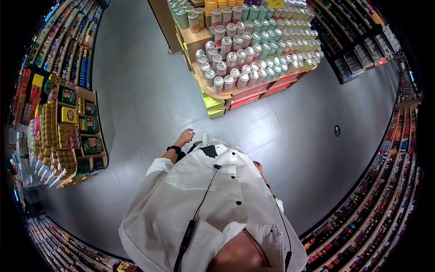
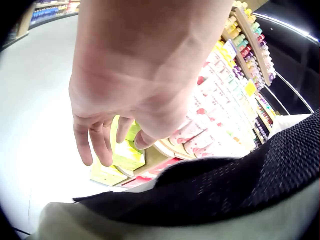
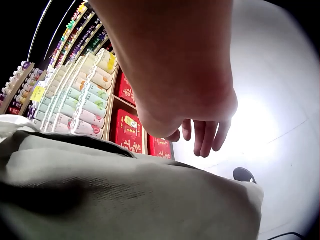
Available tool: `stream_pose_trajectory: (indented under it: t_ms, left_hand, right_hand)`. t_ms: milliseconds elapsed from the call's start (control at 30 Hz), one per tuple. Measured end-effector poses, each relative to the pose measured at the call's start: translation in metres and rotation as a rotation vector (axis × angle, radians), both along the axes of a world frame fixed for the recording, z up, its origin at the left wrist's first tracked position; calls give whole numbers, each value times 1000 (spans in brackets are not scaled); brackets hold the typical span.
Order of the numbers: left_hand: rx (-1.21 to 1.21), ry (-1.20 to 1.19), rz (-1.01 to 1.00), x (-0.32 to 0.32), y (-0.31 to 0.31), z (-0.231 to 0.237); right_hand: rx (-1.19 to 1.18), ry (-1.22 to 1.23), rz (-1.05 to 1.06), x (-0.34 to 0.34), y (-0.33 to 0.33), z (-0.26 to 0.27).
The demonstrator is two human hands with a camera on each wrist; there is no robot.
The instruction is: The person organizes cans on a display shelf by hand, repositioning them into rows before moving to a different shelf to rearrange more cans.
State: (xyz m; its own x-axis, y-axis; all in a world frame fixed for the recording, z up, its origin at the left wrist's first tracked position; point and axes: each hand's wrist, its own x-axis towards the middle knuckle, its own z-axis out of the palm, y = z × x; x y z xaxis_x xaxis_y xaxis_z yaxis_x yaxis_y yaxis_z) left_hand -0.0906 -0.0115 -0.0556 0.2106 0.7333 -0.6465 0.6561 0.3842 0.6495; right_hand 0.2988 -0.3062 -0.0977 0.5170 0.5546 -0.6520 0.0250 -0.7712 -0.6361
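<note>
In the head view, cans [image 1: 231, 60] stand in rows on the far stand [image 1: 195, 39]; left hand [image 1: 186, 135] and right hand [image 1: 258, 167] hang nearer, over the floor [image 1: 136, 81]. Left wrist view: loosely bent fingers [image 2: 103, 150], slightly apart, holding nothing; green boxes [image 2: 131, 156] beyond. Right wrist view: fingers [image 3: 209, 136] close together, holding nothing; red boxes [image 3: 129, 131] left. Picking up any can looks not yet begun.

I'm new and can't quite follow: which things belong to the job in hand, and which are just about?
Likely the job's:
- left hand, empty
- right hand, empty
- pastel cans ahead, untouched
- green boxes below them

Just about:
- gold cans at left
- round black floor mark
</note>
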Motion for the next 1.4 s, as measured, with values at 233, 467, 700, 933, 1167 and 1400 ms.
stream_pose_trajectory:
  t_ms: [233,467,700,933,1167,1400]
  left_hand:
    - [-284,3,219,-89,-62,-48]
    - [-301,56,100,-139,-57,-49]
    - [131,110,-117,-74,58,-20]
    - [377,-33,-314,117,181,63]
    - [604,45,-476,221,241,79]
    - [674,171,-471,260,253,60]
  right_hand:
    - [-53,62,56,-7,36,32]
    - [-31,175,13,-22,72,17]
    - [34,75,63,-39,94,13]
    - [-155,29,27,-6,94,-27]
    - [-120,99,-44,46,179,-7]
    - [-2,87,121,101,299,6]
